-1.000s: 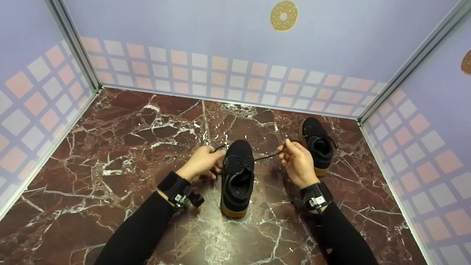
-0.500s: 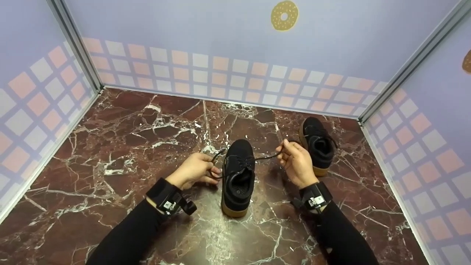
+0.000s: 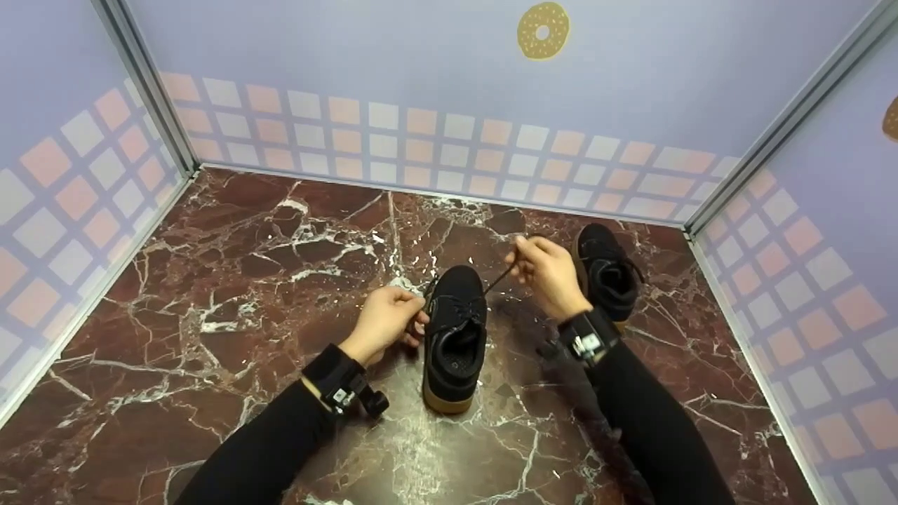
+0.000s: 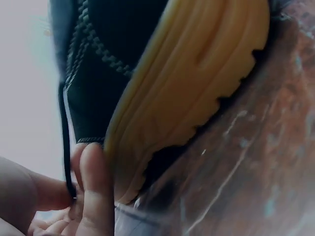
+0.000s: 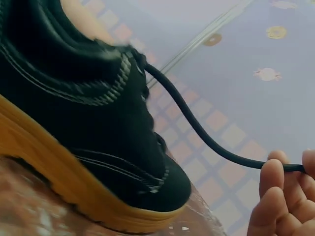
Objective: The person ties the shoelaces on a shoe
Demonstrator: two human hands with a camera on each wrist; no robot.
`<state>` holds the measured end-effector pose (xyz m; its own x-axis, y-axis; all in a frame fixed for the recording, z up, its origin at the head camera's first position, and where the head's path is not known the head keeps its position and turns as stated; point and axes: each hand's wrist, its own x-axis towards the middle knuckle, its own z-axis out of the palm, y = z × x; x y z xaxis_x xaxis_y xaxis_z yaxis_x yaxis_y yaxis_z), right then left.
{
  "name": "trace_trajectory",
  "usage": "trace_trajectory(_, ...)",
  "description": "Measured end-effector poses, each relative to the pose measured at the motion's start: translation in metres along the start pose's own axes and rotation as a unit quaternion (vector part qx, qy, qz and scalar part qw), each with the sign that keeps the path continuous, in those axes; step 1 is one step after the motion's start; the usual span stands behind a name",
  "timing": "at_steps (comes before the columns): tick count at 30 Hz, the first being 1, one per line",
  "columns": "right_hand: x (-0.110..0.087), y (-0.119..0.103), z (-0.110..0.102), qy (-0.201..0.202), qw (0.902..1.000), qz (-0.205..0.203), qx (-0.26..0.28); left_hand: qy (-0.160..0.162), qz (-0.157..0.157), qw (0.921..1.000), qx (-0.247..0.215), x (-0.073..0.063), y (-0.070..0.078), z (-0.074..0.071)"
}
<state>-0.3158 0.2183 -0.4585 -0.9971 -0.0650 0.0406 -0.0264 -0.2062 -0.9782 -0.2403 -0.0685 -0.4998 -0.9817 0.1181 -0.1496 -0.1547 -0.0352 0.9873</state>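
Observation:
A black low shoe (image 3: 457, 308) with a tan gum sole (image 4: 162, 83) stands on the floor between my hands, toe pointing away. My left hand (image 3: 386, 319) is at its left side, pinching a black shoelace (image 4: 65, 137) between thumb and finger. To the right of the toe, my right hand (image 3: 548, 275) pinches another lace end (image 5: 189, 120), which runs slackly from the eyelets to the fingertips in the right wrist view. The laces lie crossed low over the tongue, though the exact crossing is too small to make out.
A matching black shoe (image 3: 605, 270) stands to the right, just beyond my right hand. Reddish-brown marbled floor (image 3: 280, 294) surrounds both shoes. Lilac panels (image 3: 351, 49) with pink and white squares enclose the floor at the back and sides.
My right hand has moved up and left with its lace, toward the shoe's toe. My left hand shifted away from the shoe, then came back close to its side. The shoe stays put.

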Motion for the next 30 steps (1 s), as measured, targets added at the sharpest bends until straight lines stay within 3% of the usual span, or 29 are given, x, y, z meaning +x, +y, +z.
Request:
trace_trajectory(3, 0.015, -0.009, 0.011, -0.034, 0.9959, 0.013, -0.083, 0.005, 0.015, 0.9998, 0.008, 0.0, -0.002, 0.004)
trace_trajectory(6, 0.026, -0.017, 0.024, -0.077, 0.9805, 0.028, -0.179, 0.006, 0.016, 0.9997, 0.016, 0.0, -0.002, 0.004)
trace_trajectory(10, 0.036, -0.026, 0.046, -0.137, 0.9422, 0.035, -0.304, 0.009, 0.009, 0.9995, 0.03, -0.001, -0.003, 0.003)
trace_trajectory(14, 0.042, -0.028, 0.071, -0.179, 0.8993, 0.009, -0.399, 0.017, 0.013, 0.9988, 0.044, -0.002, -0.002, 0.003)
trace_trajectory(18, 0.047, -0.023, 0.093, -0.199, 0.8716, -0.025, -0.447, 0.023, 0.021, 0.9983, 0.049, -0.004, -0.002, 0.004)
trace_trajectory(23, 0.049, -0.018, 0.114, -0.223, 0.8557, -0.039, -0.465, 0.024, 0.023, 0.9985, 0.045, -0.003, -0.004, 0.006)
trace_trajectory(26, 0.049, -0.018, 0.119, -0.255, 0.8377, -0.044, -0.481, 0.023, 0.024, 0.9985, 0.044, -0.004, -0.004, 0.005)
trace_trajectory(30, 0.049, -0.019, 0.116, -0.295, 0.8247, -0.013, -0.483, 0.026, 0.03, 0.9983, 0.043, -0.005, -0.003, 0.003)
